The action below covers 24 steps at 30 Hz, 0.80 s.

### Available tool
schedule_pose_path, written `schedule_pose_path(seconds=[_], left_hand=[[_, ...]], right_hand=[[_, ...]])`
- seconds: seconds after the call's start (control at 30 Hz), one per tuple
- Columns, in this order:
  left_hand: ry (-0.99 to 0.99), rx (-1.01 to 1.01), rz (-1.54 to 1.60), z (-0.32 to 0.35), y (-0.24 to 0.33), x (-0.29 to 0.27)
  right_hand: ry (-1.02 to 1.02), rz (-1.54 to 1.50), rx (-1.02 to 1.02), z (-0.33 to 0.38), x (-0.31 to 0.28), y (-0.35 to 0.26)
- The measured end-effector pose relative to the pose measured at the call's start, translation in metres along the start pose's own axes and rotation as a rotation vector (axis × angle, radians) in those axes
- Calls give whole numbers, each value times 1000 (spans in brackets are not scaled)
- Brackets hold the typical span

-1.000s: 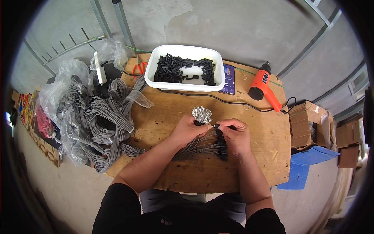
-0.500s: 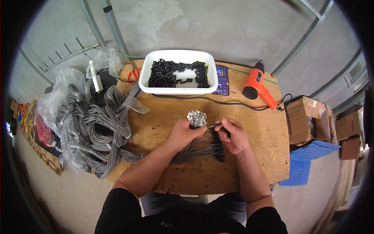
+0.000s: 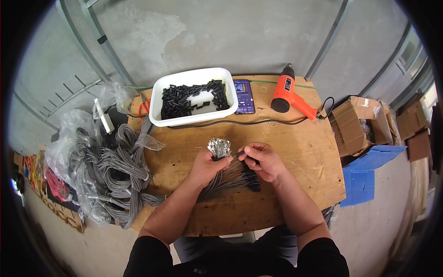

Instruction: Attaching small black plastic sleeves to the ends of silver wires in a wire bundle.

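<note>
My left hand (image 3: 207,168) is closed around a bundle of thin grey wires, whose silver metal terminals (image 3: 218,147) stick up above the fist. Close on its right, my right hand (image 3: 263,162) pinches a short black sleeve (image 3: 240,153) between thumb and fingers, its tip pointing at a wire beside the left thumb. Whether the sleeve is over that wire is too small to tell. Below the hands, wires (image 3: 226,181) fan across the wooden table (image 3: 300,184) to a cluster of black ends (image 3: 251,180), partly hidden by the right hand.
A white tub (image 3: 194,121) of short black sleeves (image 3: 174,102) stands at the back, beside a phone (image 3: 245,99) and an orange heat gun (image 3: 285,90). Its black cord (image 3: 221,122) crosses the table. Coiled grey wires (image 3: 122,168) lie left; a cardboard box (image 3: 347,123) and blue box (image 3: 360,184) are right.
The whole view has shifted and tilted a little. Both hands keep their grips, close together, with the black sleeve still at the left thumb.
</note>
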State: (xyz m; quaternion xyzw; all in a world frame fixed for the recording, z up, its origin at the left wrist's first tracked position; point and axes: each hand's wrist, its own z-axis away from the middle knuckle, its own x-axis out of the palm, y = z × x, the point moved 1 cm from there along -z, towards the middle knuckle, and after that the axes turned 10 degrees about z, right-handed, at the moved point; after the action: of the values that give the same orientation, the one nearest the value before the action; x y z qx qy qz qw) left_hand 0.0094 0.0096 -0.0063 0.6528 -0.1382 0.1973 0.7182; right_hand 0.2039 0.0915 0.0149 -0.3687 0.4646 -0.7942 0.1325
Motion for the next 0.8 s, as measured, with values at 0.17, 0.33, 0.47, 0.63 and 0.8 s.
schedule_pose_path(seconds=[0.17, 0.33, 0.47, 0.63, 0.8], left_hand=[[0, -6, -45, 0, -1, 1], [-9, -2, -76, 1, 1, 2], [2, -20, -74, 2, 0, 0], [17, 25, -81, 3, 2, 4], [2, 24, -88, 4, 0, 1]], right_hand=[[9, 17, -23, -2, -2, 6], [8, 43, -17, -3, -2, 7], [13, 43, -21, -1, -2, 3], [168, -3, -86, -1, -11, -7], [221, 30, -160, 0, -9, -8]])
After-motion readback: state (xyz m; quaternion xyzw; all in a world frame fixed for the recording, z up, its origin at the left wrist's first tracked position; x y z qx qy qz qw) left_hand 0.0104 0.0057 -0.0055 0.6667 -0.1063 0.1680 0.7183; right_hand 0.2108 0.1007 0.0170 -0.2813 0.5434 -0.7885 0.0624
